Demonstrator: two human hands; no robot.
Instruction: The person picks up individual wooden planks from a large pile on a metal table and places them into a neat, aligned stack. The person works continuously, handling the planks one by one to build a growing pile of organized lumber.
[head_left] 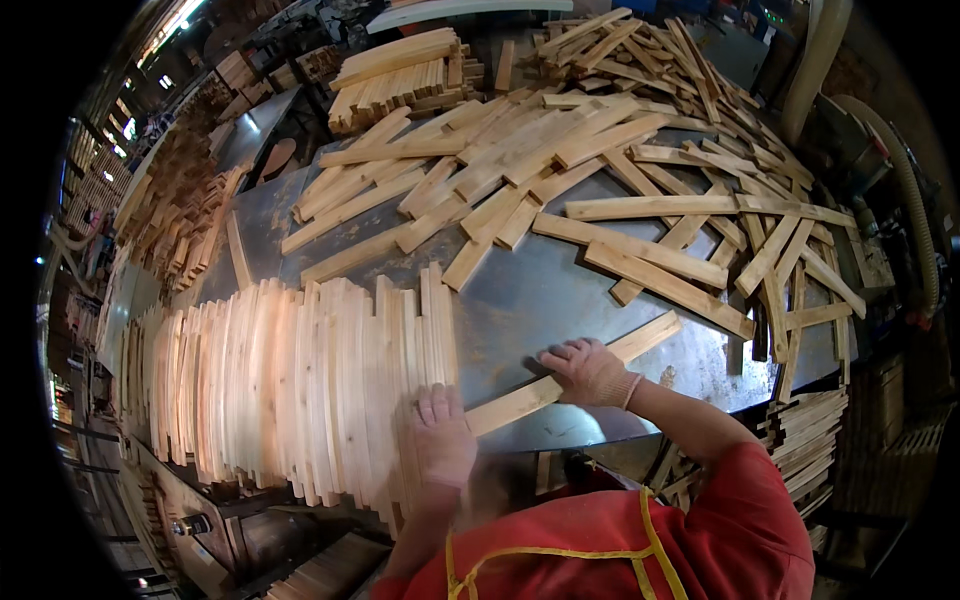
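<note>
My right hand (590, 373) is closed over the middle of a pale wooden strip (640, 338), which lies slantwise above the bare metal near the table's front edge. The strip's near left end reaches almost to my left hand (443, 436). That hand lies flat, fingers stretched, on the right end of a long row of wooden strips (290, 380) set side by side. Their far ends are uneven. Part of the row's right end is hidden under my left hand and forearm.
Loose wooden strips (560, 150) lie crisscrossed over the far and right parts of the metal table (500, 330). A neat stack of strips (395, 80) stands at the back. More stacked wood (180, 215) is at the left, and a ribbed hose (915, 200) hangs at the right.
</note>
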